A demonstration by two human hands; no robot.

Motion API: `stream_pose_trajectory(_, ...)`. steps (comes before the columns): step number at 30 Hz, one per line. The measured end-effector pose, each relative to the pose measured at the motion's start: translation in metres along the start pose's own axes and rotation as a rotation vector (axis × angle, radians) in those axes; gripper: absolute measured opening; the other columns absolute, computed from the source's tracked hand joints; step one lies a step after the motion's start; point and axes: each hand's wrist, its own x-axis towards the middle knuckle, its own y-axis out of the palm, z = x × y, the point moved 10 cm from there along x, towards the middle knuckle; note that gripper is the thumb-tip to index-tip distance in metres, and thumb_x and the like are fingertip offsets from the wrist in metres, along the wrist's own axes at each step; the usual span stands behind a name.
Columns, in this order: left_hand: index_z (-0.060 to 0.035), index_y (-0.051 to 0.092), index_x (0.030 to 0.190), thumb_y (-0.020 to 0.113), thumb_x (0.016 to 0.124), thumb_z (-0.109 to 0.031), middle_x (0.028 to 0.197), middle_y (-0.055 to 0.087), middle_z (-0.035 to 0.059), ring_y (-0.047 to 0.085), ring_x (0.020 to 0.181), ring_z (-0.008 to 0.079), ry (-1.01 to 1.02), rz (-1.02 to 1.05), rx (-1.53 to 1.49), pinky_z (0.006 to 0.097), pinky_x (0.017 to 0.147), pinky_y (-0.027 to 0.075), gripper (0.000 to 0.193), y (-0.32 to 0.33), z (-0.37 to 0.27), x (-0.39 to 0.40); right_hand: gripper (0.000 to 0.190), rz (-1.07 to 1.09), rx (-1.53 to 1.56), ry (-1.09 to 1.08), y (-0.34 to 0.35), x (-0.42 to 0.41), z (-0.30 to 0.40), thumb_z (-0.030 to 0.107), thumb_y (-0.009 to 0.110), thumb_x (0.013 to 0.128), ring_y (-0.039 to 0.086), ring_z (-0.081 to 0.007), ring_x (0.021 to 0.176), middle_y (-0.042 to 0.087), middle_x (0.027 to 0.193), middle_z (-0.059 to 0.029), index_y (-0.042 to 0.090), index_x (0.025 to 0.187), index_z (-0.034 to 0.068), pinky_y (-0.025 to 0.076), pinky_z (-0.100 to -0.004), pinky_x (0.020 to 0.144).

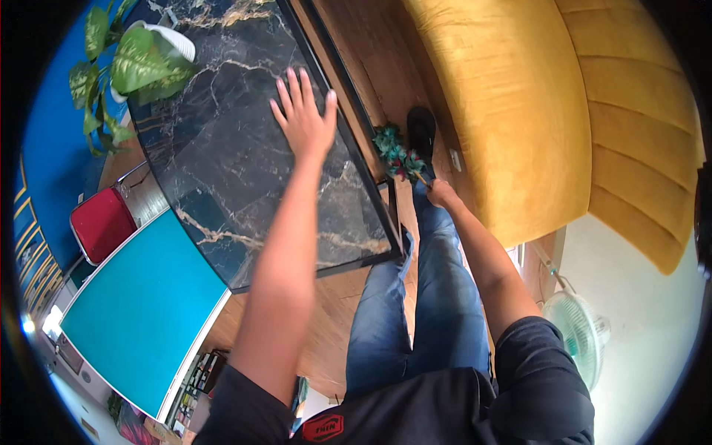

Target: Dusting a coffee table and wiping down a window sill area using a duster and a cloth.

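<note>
My left hand (307, 125) rests palm down with fingers spread on a dark marble-patterned tabletop (233, 150), near its black-framed edge. Nothing is held in it. In my right hand (442, 193) is the thin handle of a feather duster (397, 151), its teal and reddish tufts beside the lower side of the table. The duster's head hangs low, close to my dark shoe (421, 130). My right fingers are wrapped about the handle, partly out of sight.
A yellow upholstered sofa (517, 111) stands to the right, across a narrow strip of wooden floor. A leafy plant in a white pot (172, 41) is at the table's far left. A teal-topped table (150, 311), red chair (103, 225) and fan (575, 336) are around.
</note>
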Motion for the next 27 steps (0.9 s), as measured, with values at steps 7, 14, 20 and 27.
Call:
stream_pose_trajectory(7, -0.0142, 0.025, 0.156, 0.046, 0.095, -0.042, 0.164, 0.016, 0.0069, 0.012, 0.151, 0.0319, -0.116, 0.223, -0.024, 0.0545, 0.119, 0.005, 0.070, -0.019, -0.022, -0.160, 0.026, -0.055, 0.127, 0.038, 0.061, -0.094, -0.024, 0.021, 0.062, 0.085, 0.067, -0.0409, 0.092, 0.069, 0.094, -0.0264, 0.069, 0.099, 0.000, 0.053, -0.0471, 0.080)
stream_pose_trajectory(14, -0.0170, 0.030, 0.155, 0.048, 0.092, -0.040, 0.164, 0.019, 0.0044, 0.013, 0.151, 0.0295, -0.156, 0.192, -0.035, 0.0520, 0.119, 0.006, 0.069, -0.020, -0.018, -0.159, 0.025, -0.050, 0.490, 0.045, 0.075, -0.178, -0.032, 0.022, 0.065, 0.090, 0.069, -0.0359, 0.080, 0.069, 0.085, -0.0227, 0.065, 0.095, -0.003, 0.053, -0.0437, 0.072)
stream_pose_trajectory(20, -0.0174, 0.032, 0.154, 0.050, 0.091, -0.040, 0.163, 0.021, 0.0035, 0.015, 0.150, 0.0288, -0.160, 0.181, -0.021, 0.0518, 0.120, 0.007, 0.069, -0.024, -0.015, -0.158, 0.019, 0.003, 0.802, 0.006, 0.070, -0.245, -0.028, 0.014, 0.062, 0.095, 0.063, -0.0157, 0.058, 0.061, 0.068, -0.0109, 0.061, 0.095, -0.006, 0.050, -0.0324, 0.053)
stream_pose_trajectory(27, -0.0176, 0.033, 0.153, 0.050, 0.092, -0.039, 0.162, 0.023, 0.0040, 0.016, 0.150, 0.0290, -0.158, 0.116, -0.038, 0.0514, 0.120, 0.008, 0.067, -0.030, -0.012, -0.160, 0.022, 0.005, 0.894, -0.068, 0.032, -0.321, -0.031, 0.016, 0.060, 0.097, 0.063, -0.0160, 0.063, 0.063, 0.077, -0.0092, 0.060, 0.101, -0.005, 0.052, -0.0308, 0.058)
